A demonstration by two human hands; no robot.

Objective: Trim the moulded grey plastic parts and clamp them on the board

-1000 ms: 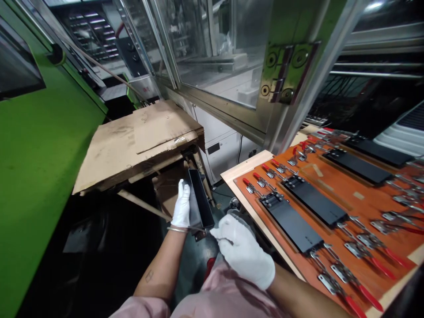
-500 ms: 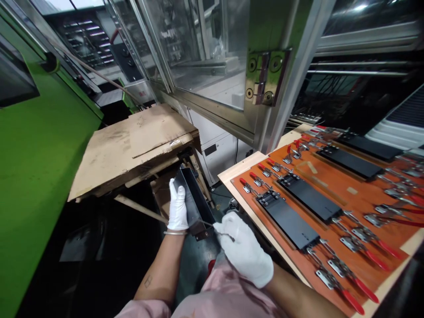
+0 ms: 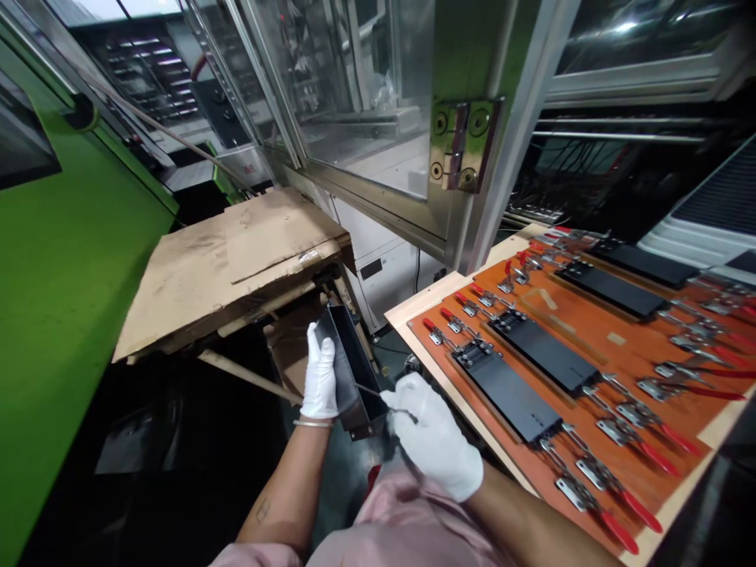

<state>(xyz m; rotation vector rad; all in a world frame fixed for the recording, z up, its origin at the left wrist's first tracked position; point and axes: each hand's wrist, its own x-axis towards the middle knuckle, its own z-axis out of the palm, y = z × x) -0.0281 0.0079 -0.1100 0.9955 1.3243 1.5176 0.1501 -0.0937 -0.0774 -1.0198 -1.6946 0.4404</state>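
Observation:
My left hand [image 3: 321, 376], in a white glove, grips a long black open-topped plastic box [image 3: 339, 370] by its left side wall. The box tilts in front of my body, its hollow inside facing up. In my gloved right hand [image 3: 435, 438] is a thin dark rod-like tool [image 3: 369, 390], its fingers closed round it. The tool's tip reaches across the box's opening to the left wall's upper edge. Its exact kind is too small to tell.
At my right, an orange board [image 3: 561, 335] carries several black panels [image 3: 508, 392] and red-handled toggle clamps [image 3: 614, 531]. A cardboard-topped table [image 3: 236, 252] stands ahead left, beside a green machine [image 3: 76, 299]. A metal-framed glass door [image 3: 366, 118] rises ahead.
The tool's tip has shifted slightly up and left along the box edge. The box has dropped a little, and the view has turned slightly right.

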